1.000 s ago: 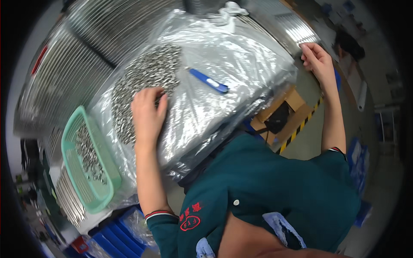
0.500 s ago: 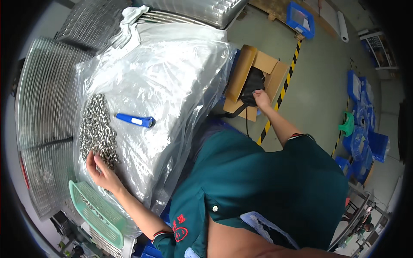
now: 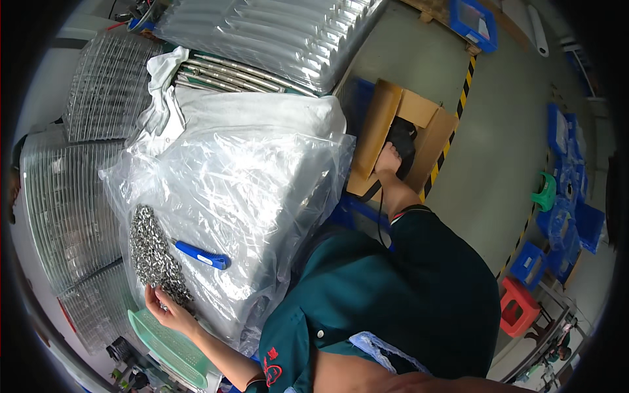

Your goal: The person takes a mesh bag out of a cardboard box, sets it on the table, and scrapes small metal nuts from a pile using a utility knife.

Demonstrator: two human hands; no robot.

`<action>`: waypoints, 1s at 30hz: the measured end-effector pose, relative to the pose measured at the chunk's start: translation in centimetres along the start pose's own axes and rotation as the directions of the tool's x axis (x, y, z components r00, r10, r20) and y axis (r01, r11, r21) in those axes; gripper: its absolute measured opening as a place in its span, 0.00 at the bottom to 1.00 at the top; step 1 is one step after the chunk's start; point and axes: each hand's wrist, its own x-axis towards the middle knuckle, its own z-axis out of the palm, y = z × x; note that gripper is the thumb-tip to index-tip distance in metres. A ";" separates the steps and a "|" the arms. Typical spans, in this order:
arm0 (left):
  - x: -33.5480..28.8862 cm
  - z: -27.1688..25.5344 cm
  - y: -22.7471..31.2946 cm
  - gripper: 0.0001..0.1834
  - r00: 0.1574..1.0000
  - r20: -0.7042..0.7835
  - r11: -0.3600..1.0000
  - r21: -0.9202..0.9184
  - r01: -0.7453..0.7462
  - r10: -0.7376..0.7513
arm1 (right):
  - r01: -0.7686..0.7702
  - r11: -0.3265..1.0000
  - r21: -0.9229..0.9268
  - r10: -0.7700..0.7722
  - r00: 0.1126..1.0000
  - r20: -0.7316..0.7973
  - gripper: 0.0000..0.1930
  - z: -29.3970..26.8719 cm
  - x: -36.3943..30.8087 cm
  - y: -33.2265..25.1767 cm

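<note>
L hand (image 3: 171, 317), lower left, fingers apart at metal pcs (image 3: 154, 252), prob. slick, pinch singly; R hand (image 3: 388, 160), upper right, at black item (image 3: 404, 137), prob. soft, grip unclear.

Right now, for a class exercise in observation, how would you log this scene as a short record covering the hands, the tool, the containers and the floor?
Left hand: fingers loosely curved, at the near end of a pile of small metal parts
Right hand: inside an open cardboard box, at a black item; grip unclear
Tool: blue utility knife, lying on clear plastic sheeting
Basket: mint-green, plastic, beside the left forearm
Floor: black-and-yellow striped tape
</note>
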 end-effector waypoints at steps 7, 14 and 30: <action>-0.1 0.8 0.7 0.14 1.000 0.009 1.000 -0.024 -0.013 0.013 | 0.249 0.966 -0.073 -0.253 0.967 -0.045 0.09 -1.1 1.1 1.7; -0.6 0.2 0.7 0.14 0.999 -0.021 0.992 -0.124 0.029 -0.032 | 0.148 0.971 0.187 -0.151 0.988 0.002 0.09 -3.0 0.7 0.9; -1.4 0.3 0.9 0.14 0.997 -0.023 0.975 -0.212 0.072 -0.079 | 0.323 0.939 0.115 -0.342 0.914 0.219 0.15 -9.9 4.9 1.4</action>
